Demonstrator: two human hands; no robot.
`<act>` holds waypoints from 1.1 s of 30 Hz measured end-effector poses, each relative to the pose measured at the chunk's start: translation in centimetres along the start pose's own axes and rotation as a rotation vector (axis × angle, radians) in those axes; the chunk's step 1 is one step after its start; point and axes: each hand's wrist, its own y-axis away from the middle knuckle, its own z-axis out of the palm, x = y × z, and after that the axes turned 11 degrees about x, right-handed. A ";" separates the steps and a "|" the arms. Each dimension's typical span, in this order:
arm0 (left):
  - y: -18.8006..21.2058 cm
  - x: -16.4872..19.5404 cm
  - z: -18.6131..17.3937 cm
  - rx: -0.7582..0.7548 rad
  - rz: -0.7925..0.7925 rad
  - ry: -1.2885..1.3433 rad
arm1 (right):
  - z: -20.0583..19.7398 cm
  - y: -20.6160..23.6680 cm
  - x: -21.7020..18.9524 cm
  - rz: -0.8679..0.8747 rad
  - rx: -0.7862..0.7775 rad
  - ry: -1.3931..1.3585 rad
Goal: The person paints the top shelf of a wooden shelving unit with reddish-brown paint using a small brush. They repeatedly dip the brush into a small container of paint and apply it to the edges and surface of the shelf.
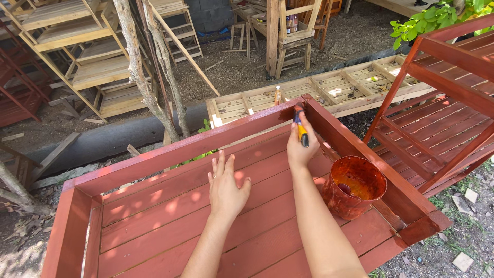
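1. The right hand (pixel 301 146) is closed around a paintbrush (pixel 300 126) with a yellow and dark handle.
2. The brush points up and away from the person. Its tip touches the inside far corner of a big red wooden rack (pixel 170 206), where the back rail meets the side rail.
3. The left hand (pixel 226 188) is open and flat. Its fingers are spread out and it rests palm down on the red slats of the rack. It holds nothing.
4. The two hands are near each other. The left hand sits lower and to the left of the right hand.
5. A round paint pot (pixel 355 186) stands on the rack, just to the right of the right arm. It is smeared with red paint all over, and some orange-brown paint shows inside it.
6. The pot leans against the right side rail of the rack.
7. Another red rack (pixel 447 113) stands on the right, well apart from the hands.
8. Behind the rack lies a bare wooden frame (pixel 329 90) flat on the ground. It is not painted.
9. Two thin tree trunks (pixel 149 67) stand at the back left.
10. More bare wooden shelves (pixel 87 51) are stacked far behind the trees.
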 end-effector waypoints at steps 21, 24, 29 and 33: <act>1.1 -2.2 -1.6 0.157 0.081 -0.063 | 1.7 5.2 -3.6 0.209 -0.129 -0.039; 1.9 -2.5 -2.2 0.193 0.032 -0.041 | 2.8 8.1 -6.1 0.185 -0.160 -0.096; 3.2 -4.4 -4.8 0.281 -0.071 -0.090 | 3.7 11.7 -10.2 0.147 -0.248 -0.115; 4.8 -6.7 -7.2 0.315 -0.168 -0.138 | 5.4 14.8 -13.3 0.135 -0.315 -0.204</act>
